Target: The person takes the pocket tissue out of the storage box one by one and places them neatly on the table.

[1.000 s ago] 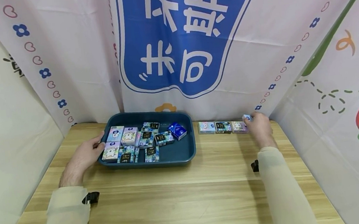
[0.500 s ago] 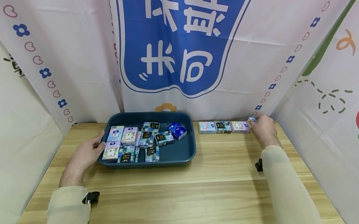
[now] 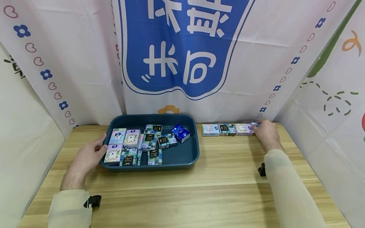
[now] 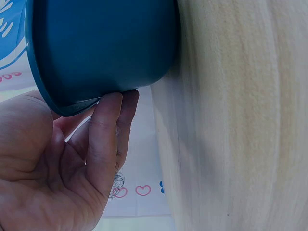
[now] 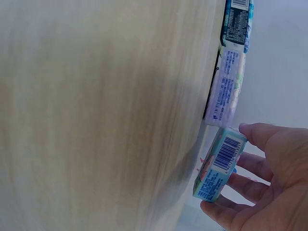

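Right hand (image 3: 266,133) shifted slightly right since a second ago, its pale blue pack (image 5: 219,163) brought from above the row to just beside the row's right end; left hand (image 3: 85,157) and tray (image 3: 177,156) unmoved. Right thumb and fingers clamped on the pack: small, box-shaped, crisp-edged, held tilted over the far right of the counter (image 3: 178,203). Whether it touches its neighbour, cannot tell. Row, running leftward: purple pack (image 3: 244,129), dark floral pack (image 3: 227,129), pastel pack (image 3: 210,130). Left hand clamped on the tray's left rim. Tray dark teal, smooth, rounded corners, lipped edge; inside, pastel packs (image 3: 132,138) at left, floral packs (image 3: 148,141) loosely jumbled, one glossy deep-blue pack (image 3: 181,133) at right. Counter pale, streaked wood grain. Behind, creased white sheet (image 3: 93,64) with a blue printed panel (image 3: 173,29). Right wrist view gives barcode and fine blue print on the held pack, mostly hidden by the hand from the head; left wrist view gives fingers against the outer wall below the lip; only the head view shows the tray's contents.
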A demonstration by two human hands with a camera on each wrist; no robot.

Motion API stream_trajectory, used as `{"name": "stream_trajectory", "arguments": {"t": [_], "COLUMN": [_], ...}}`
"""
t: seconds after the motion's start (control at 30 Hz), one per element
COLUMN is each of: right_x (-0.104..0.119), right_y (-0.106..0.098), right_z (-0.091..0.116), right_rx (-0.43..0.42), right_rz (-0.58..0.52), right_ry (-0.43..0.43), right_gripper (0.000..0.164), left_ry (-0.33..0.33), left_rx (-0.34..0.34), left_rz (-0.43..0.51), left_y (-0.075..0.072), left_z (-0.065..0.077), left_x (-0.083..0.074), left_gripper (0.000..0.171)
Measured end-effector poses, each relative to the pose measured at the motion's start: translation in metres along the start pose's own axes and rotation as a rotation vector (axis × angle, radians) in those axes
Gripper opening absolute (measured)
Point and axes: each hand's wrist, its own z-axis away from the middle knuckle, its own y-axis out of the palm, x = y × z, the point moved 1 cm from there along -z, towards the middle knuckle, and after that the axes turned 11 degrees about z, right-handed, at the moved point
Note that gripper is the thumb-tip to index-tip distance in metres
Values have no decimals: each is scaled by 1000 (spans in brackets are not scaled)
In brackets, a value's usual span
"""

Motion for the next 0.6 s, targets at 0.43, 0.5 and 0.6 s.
{"name": "stream_trajectory", "arguments": {"t": [0.43,0.5,0.6], "right_x": [9,10,12], "right_y": [12,13,14], "right_z": [4,5,5], "right_rx": [-61,-59,-40], "right_rz": [29,27,11], "right_ry": [-101,-116,-124], "right_gripper": [53,52,53], "left_ry": [17,16,15], "left_rx": [-9,-8,-7], "left_rz": [7,8,10], "left_y": [0,0,0], "left_z": [1,1,1], "left_x": [0,-1,-1], "left_gripper": [65,65,65]}}
